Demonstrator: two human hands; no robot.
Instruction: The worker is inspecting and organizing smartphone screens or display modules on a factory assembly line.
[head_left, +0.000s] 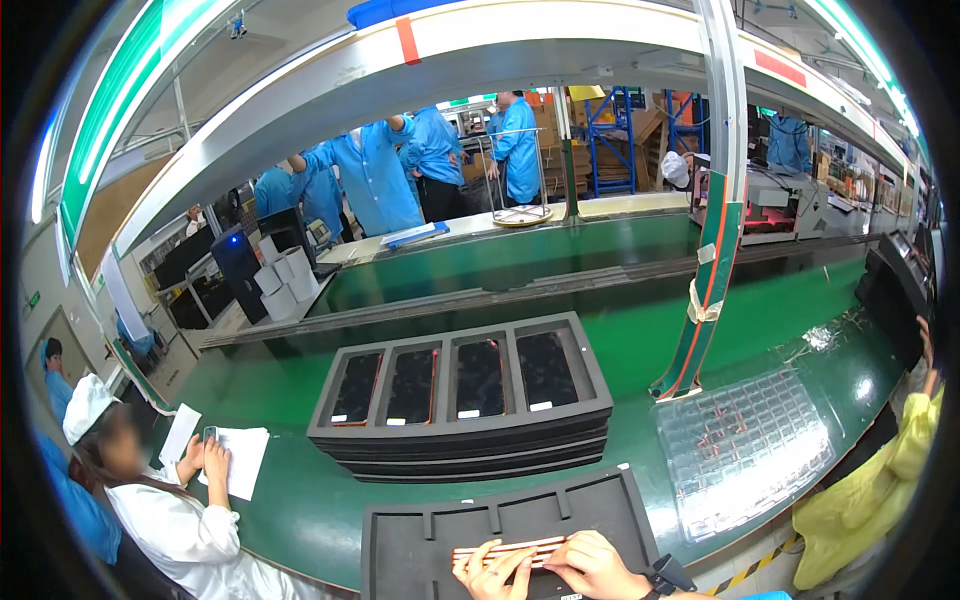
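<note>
The left hand (488, 574) and right hand (598, 566) grip thin, flat, orange-edged slabs (510, 550), pinched over a dark grey foam tray (390, 550) cut off below. Fingers cover their ends; the count is unclear. White labels (397, 421) on glossy black rectangular devices (412, 380) are illegible.

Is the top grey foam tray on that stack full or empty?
Full: the grey foam tray has four compartments, each holding a black rectangular panel.
</note>
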